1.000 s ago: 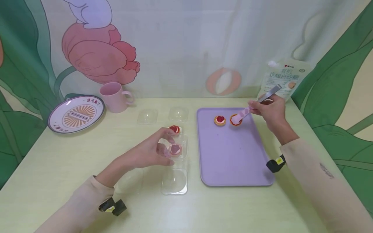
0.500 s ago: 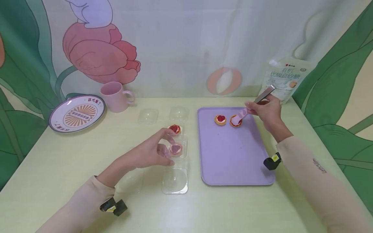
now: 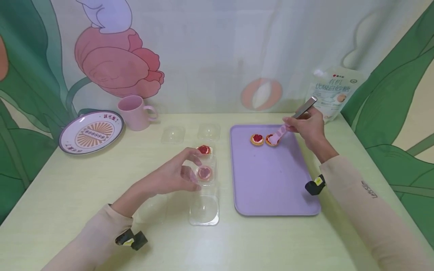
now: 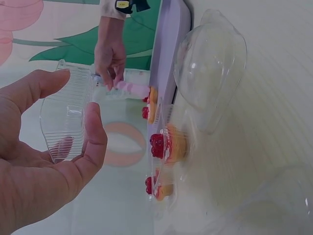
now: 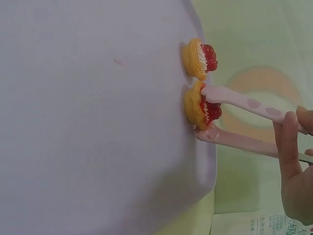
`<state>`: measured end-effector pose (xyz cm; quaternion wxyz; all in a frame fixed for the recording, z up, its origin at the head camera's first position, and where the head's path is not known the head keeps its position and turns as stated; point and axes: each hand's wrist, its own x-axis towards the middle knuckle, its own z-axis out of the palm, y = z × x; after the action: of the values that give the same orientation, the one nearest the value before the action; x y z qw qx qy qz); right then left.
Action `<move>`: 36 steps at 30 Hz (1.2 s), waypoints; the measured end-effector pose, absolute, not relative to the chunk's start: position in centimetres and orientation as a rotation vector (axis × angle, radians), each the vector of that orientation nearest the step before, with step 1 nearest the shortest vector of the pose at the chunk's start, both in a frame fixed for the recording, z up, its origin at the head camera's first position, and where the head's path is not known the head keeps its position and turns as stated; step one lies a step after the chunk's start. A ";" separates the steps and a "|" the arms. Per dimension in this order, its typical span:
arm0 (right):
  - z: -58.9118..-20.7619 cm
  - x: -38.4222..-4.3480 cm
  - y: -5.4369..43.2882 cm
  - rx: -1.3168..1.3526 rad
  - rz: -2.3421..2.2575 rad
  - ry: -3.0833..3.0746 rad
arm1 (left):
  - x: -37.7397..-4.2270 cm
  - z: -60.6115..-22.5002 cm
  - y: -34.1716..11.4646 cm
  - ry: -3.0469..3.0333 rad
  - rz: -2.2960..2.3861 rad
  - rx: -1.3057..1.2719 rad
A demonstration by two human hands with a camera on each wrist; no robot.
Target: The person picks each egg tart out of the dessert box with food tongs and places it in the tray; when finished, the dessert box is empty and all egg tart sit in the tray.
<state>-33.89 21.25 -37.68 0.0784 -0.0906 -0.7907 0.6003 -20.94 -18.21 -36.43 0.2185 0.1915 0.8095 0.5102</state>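
My left hand (image 3: 173, 175) pinches a small clear plastic lid (image 4: 71, 110) between thumb and fingers, raised above the table. Seen through it in the head view is a red-topped tart (image 3: 204, 173) in a clear tray; another tart (image 3: 204, 149) sits in a tray just behind. My right hand (image 3: 310, 126) grips tongs with a metal handle (image 3: 305, 107) and pink tips (image 5: 239, 100). Those tips stand on either side of a berry tart (image 5: 194, 105) on the purple tray (image 3: 276, 180). Close beside that tart is a similar one (image 5: 195, 59).
More clear plastic pieces lie on the table: a tray (image 3: 204, 212) at the front and domed ones (image 3: 173, 134) at the back. A pink mug (image 3: 133, 113) and a plate (image 3: 93, 133) stand back left. A printed pouch (image 3: 333, 92) stands back right.
My right hand has moved a little left and the tongs stand steeper. The tart at their tips has shifted slightly toward its neighbour. My left hand stays almost still.
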 end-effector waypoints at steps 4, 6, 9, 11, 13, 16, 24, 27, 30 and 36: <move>-37.3 -33.8 21.5 -0.251 1.810 -2.346 | -21.5 -36.1 -19.0 2.297 1.384 0.500; -37.0 -33.7 21.6 -0.241 1.802 -2.346 | -22.0 -35.8 -19.7 2.357 1.364 0.492; -36.3 -33.3 22.2 -0.228 1.792 -2.336 | -23.1 -35.2 -21.2 2.479 1.295 0.509; -35.8 -33.0 22.5 -0.213 1.814 -2.306 | -24.1 -35.1 -22.4 2.578 1.212 0.537; -35.2 -32.7 22.8 -0.192 1.879 -2.244 | -25.3 -35.0 -23.6 2.643 1.128 0.565; -34.3 -32.2 23.1 -0.161 1.981 -2.143 | -27.2 -35.5 -25.3 2.695 1.031 0.594; -31.8 -30.8 22.3 -0.099 2.175 -1.959 | -30.4 -38.5 -28.2 2.626 0.922 0.516; -31.0 -30.3 21.9 -0.050 2.194 -1.946 | -30.4 -39.3 -28.5 2.583 0.916 0.462; -30.3 -29.8 21.6 -0.031 2.211 -1.931 | -30.6 -39.9 -28.6 2.578 0.930 0.470; -29.9 -29.1 21.1 -0.010 2.208 -1.948 | -30.7 -40.4 -28.2 2.581 0.880 0.527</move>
<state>-29.09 21.11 -29.86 0.0984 -0.0033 -0.6583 0.7463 -30.70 -28.24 -40.37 0.1809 0.1865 0.9140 0.3115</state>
